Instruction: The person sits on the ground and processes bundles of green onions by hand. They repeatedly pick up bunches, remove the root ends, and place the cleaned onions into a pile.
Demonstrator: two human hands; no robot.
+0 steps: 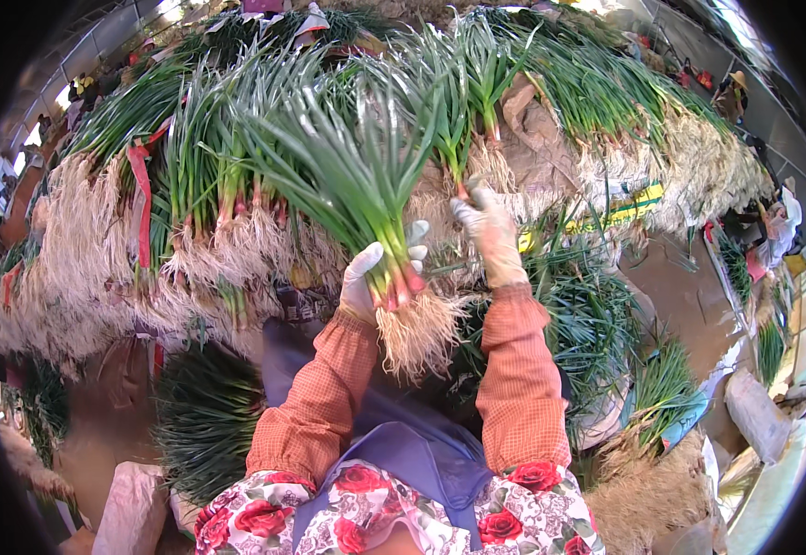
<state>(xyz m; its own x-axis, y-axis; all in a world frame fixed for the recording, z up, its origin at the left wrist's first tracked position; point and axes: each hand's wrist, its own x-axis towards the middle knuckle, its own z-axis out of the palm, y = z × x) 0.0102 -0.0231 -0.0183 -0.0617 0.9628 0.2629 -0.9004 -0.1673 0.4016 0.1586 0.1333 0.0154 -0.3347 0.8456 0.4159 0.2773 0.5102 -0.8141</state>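
Observation:
My left hand (369,277), in a pale glove, is closed around a bunch of green onions (390,260). Their leaves fan up and to the left, and their pale roots hang over my left wrist's right side. To the right, my gloved right hand (489,225) has its fingertips at the reddish base of another green onion stalk (459,182), whose leaves point away from me. A small group of rooted onions (491,159) lies just beyond that hand. More onions with reddish bulbs (236,208) lie to the left of the held bunch.
Onion piles with long roots (708,166) run across the far side. A red ribbon (140,201) hangs at left. Cut leaves (583,312) are heaped right of my right arm, and a leafy bundle (208,416) stands at lower left. A person in a straw hat (736,94) is at far right.

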